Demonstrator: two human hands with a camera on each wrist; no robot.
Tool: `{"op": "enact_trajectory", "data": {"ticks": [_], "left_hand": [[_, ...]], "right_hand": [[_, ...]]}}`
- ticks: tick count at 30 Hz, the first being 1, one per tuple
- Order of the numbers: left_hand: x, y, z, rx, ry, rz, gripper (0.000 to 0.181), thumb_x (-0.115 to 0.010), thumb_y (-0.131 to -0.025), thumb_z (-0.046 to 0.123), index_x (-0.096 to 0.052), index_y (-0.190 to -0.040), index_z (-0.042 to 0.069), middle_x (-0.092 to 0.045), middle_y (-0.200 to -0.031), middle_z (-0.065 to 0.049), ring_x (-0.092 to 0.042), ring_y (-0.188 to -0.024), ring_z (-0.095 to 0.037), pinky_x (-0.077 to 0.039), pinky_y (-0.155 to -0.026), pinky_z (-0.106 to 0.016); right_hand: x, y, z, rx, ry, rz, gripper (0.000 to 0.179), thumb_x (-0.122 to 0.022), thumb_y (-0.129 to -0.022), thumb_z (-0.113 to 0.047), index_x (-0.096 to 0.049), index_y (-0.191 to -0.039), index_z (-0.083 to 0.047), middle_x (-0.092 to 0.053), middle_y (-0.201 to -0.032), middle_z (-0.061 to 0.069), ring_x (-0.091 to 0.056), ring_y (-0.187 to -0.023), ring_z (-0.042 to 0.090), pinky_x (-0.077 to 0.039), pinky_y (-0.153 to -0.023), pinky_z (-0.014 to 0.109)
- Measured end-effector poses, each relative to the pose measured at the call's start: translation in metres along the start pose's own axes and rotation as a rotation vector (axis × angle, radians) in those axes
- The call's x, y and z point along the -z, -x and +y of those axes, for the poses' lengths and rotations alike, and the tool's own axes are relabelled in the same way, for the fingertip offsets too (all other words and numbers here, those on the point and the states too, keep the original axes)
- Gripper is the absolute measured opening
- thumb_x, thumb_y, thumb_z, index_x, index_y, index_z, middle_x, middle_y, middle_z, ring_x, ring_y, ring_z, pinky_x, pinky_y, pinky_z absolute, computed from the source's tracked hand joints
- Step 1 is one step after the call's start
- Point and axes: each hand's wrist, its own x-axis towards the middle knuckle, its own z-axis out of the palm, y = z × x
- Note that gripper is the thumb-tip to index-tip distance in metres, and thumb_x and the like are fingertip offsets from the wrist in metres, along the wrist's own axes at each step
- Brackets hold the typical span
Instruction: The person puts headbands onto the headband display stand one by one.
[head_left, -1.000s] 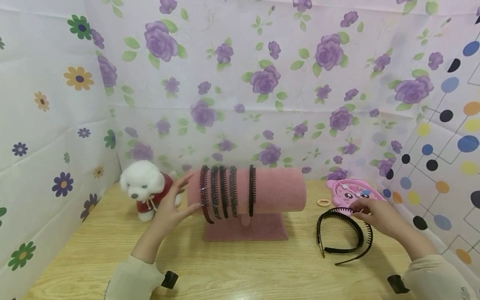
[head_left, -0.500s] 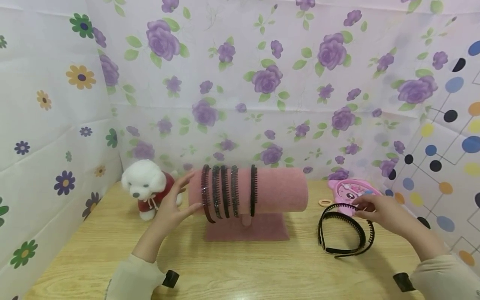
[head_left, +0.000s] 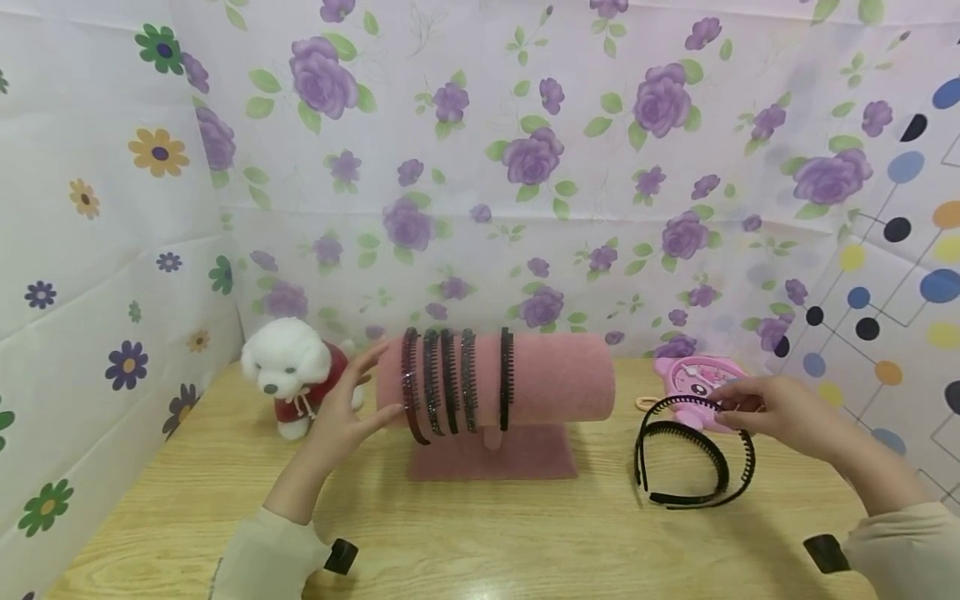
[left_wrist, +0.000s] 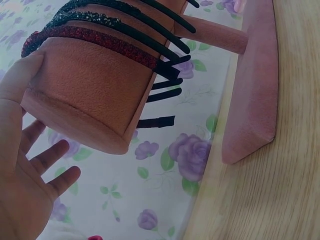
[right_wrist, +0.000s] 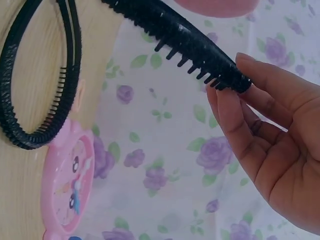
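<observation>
A pink velvet roll on a stand [head_left: 558, 379] carries several toothed headbands. One is red and glittery [left_wrist: 95, 42]; a black one [head_left: 506, 379] sits apart, nearer the middle. My left hand [head_left: 337, 425] rests on the roll's left end, thumb in front; in the left wrist view its other fingers are spread beside the end face. Over on the right, my right hand [head_left: 780, 412] pinches one end of a black toothed headband [right_wrist: 185, 37] between thumb and fingers. A second black headband [right_wrist: 32, 137] lies on the table, seen through the held one in the head view.
Behind the left hand sits a white plush dog [head_left: 288, 362] in red clothes. A pink cartoon clock [head_left: 693, 383] and a small beige hair tie [head_left: 647, 402] lie at the right back of the wooden table [head_left: 487, 533]. Patterned cloth walls [head_left: 480, 275] enclose it.
My right hand has moved slightly up and to the right, raising the pinched headband above the other one. The left hand stays on the roll's end.
</observation>
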Motion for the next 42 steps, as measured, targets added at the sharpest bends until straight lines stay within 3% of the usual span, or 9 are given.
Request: {"op": "enact_trajectory", "data": {"ticks": [8, 12, 25, 35, 42], "left_hand": [[0.000, 0.000, 0.000, 0.002, 0.003, -0.002, 0.082, -0.073, -0.085, 0.017, -0.027, -0.151, 0.031, -0.026, -0.159, -0.005, -0.037, -0.136, -0.042, -0.038, -0.092, -0.076], [0.000, 0.000, -0.001, 0.010, 0.005, -0.006, 0.082, -0.073, -0.085, 0.018, -0.027, -0.151, 0.033, -0.025, -0.160, -0.004, -0.037, -0.135, -0.043, -0.038, -0.090, -0.077], [0.000, 0.000, -0.001, 0.025, 0.008, -0.005, 0.081, -0.072, -0.085, 0.018, -0.027, -0.150, 0.035, -0.025, -0.159, -0.004, -0.039, -0.133, -0.043, -0.038, -0.089, -0.077], [-0.001, -0.001, -0.003, -0.023, -0.001, 0.006, 0.081, -0.073, -0.085, 0.014, -0.028, -0.151, 0.028, -0.026, -0.159, -0.006, -0.037, -0.136, -0.041, -0.038, -0.096, -0.074], [0.000, 0.000, -0.002, 0.012, 0.000, -0.007, 0.082, -0.073, -0.085, 0.018, -0.027, -0.151, 0.033, -0.025, -0.159, -0.006, -0.038, -0.134, -0.045, -0.038, -0.091, -0.077]], "right_hand": [[0.009, -0.001, -0.014, 0.026, 0.004, 0.031, 0.025, -0.069, -0.088, -0.021, -0.070, -0.106, -0.004, -0.066, -0.076, -0.007, -0.054, -0.064, -0.003, -0.046, -0.053, 0.020], [0.012, -0.003, -0.021, -0.010, 0.017, 0.039, 0.026, -0.068, -0.089, -0.024, -0.070, -0.107, -0.006, -0.065, -0.076, -0.006, -0.050, -0.063, -0.001, -0.043, -0.052, 0.020], [0.026, -0.021, -0.051, -0.040, 0.069, 0.079, 0.035, -0.069, -0.088, -0.032, -0.070, -0.111, -0.006, -0.070, -0.083, -0.004, -0.057, -0.068, 0.001, -0.048, -0.059, 0.021], [0.032, -0.041, -0.078, -0.075, 0.067, 0.072, 0.039, -0.067, -0.090, -0.034, -0.068, -0.112, -0.002, -0.072, -0.086, 0.001, -0.061, -0.071, 0.009, -0.051, -0.061, 0.025], [0.025, -0.055, -0.084, -0.097, 0.062, 0.090, 0.036, -0.068, -0.089, -0.031, -0.069, -0.110, -0.001, -0.073, -0.084, 0.003, -0.062, -0.067, 0.008, -0.052, -0.062, 0.028]]}}
